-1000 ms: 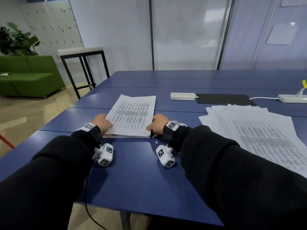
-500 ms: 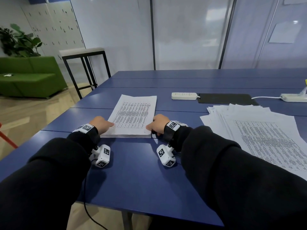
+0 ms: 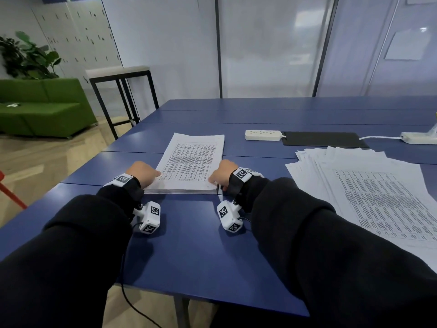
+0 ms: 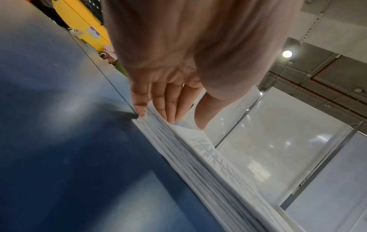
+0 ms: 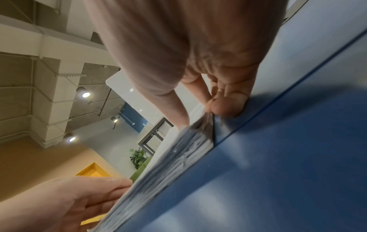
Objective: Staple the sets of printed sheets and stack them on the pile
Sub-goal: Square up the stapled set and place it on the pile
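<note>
A neat pile of printed sheets [image 3: 191, 162] lies on the blue table [image 3: 194, 245] in front of me. My left hand [image 3: 144, 172] holds its near left corner, thumb on top and fingers [image 4: 158, 102] against the side edge of the pile [image 4: 208, 164]. At the near right corner my right hand [image 3: 222, 174] grips the pile, with a finger on the top sheet and curled fingers [image 5: 228, 106] beside the pile [image 5: 168, 164]. The left hand [image 5: 89, 196] also shows low in the right wrist view. I see no stapler.
A loose spread of printed sheets [image 3: 369, 192] covers the table at the right. Behind it lie a white power strip [image 3: 263, 135], a black pad [image 3: 324, 139] and a second strip [image 3: 418, 138]. A tall stool [image 3: 120, 74] and a green sofa [image 3: 40, 107] stand to the left.
The top sheets, a little askew and raised at the left corner a second ago, now lie squared on the pile. Both hands stay at the near corners.
</note>
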The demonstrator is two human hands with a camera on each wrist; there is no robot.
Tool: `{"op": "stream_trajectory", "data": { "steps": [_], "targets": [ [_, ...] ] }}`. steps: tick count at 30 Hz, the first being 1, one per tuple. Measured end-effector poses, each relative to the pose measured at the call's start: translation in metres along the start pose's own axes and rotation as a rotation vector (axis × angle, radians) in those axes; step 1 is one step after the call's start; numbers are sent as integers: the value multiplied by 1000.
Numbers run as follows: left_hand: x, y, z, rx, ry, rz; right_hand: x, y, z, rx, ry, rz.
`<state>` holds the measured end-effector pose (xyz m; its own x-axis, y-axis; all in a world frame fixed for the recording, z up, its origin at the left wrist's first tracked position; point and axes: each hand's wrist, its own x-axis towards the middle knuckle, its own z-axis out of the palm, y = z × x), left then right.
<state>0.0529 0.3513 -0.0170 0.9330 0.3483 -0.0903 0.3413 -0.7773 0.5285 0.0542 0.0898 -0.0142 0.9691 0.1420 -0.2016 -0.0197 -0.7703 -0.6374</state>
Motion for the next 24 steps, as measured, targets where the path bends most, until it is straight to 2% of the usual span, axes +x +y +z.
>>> {"op": "stream_trajectory", "data": {
  "steps": [11,18,21,24],
  "targets": [
    [-26,7,12,-144,0,60,-33,23,-14,46,-17,60],
    [-42,15,20,-23,-59,131,-59,37,-27,43,13,75],
    [-41,14,20,-67,-52,136,-68,32,-31,128,-16,66],
    [-50,19,16,-151,-62,110,-95,31,-41,334,-10,47]
  ]
}}
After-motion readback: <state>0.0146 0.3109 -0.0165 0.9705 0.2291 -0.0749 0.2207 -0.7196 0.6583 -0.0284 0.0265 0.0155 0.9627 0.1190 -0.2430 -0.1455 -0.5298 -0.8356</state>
